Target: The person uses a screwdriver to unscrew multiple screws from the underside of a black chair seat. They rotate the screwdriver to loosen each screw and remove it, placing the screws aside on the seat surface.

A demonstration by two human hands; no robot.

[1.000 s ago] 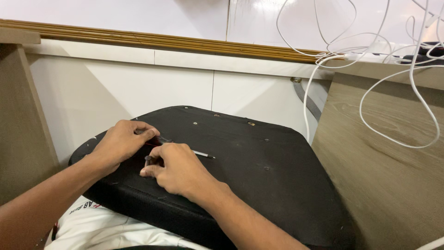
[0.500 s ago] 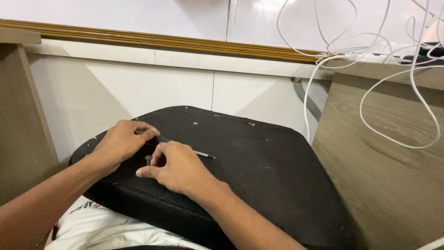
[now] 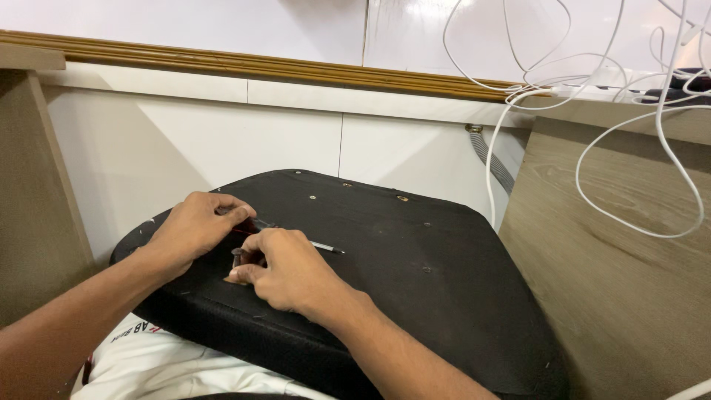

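Your left hand [image 3: 194,231] and right hand [image 3: 285,268] both rest on the black pad [image 3: 415,281] — an upturned seat cushion, by the look of it, lying across your lap. Left fingers are curled, pinching the handle end of a thin screwdriver [image 3: 315,244]; its metal shaft pokes out to the right of the hands. Right fingers are closed down by a small slit in the pad's cover, thumb and forefinger nipped together — whether they hold anything I cannot tell.

Handling, as a judgement: the pad looks stiff underneath, fabric skin soft and non-slip, fairly light; take it by its rounded edges. The screwdriver is slim and light — likely to roll, so hold it at the handle.

Look: matte black cloth, rounded corners, small staples or screws dotted near the far edge. White cables [image 3: 592,133] hang right of the pad.
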